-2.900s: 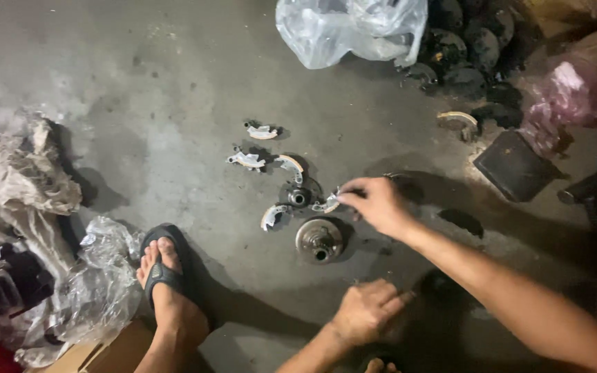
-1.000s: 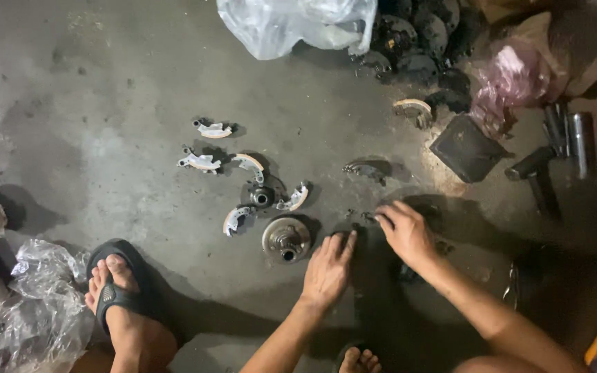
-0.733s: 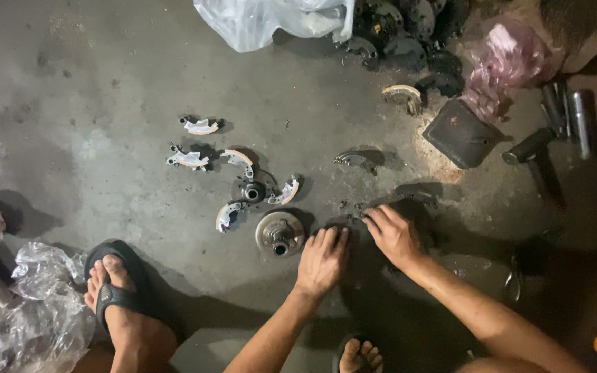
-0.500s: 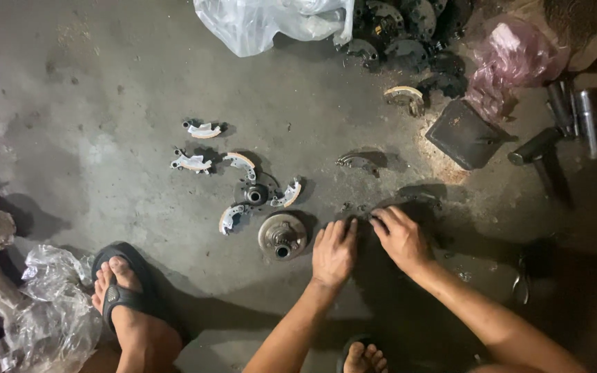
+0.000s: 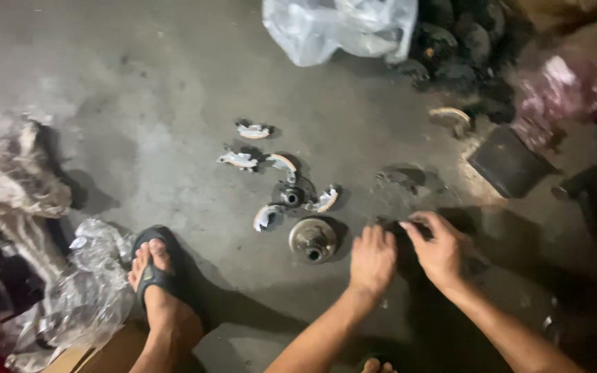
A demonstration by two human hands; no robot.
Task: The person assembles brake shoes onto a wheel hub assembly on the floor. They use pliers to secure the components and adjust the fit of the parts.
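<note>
Part in hand: small dark part (image 5: 401, 231) on the concrete floor (image 5: 139, 90), lying between the 2 hands; blurred and in shadow, so its shape cannot be made out.
Left hand (image 5: 373, 259): palm down, fingers straight and together, tips at the near edge of the dark part; laid flat, gripping nothing that shows.
Right hand (image 5: 438, 250): fingers curled, thumb and forefinger bent toward the dark part from its other side; cannot tell whether they pinch it or only touch it.
Step (judgement): both hands appear to be working at the dark part where it lies, the left steadying, the right picking at it.
Next move calls for (judgement): a firm pinch from the right hand while the left bears down, since the part is small and lies low on the floor.
Just beside: round metal hub (image 5: 312, 240), just left of the left hand, not touching it.
Near: 5 curved pale shoe pieces, e.g. (image 5: 265, 216), spread around a small ring (image 5: 290, 196).
Further out: sandalled foot (image 5: 153, 276), crumpled plastic (image 5: 88, 290), clear bag (image 5: 340, 27), dark flat block (image 5: 508, 160), pink bag (image 5: 561, 83).
</note>
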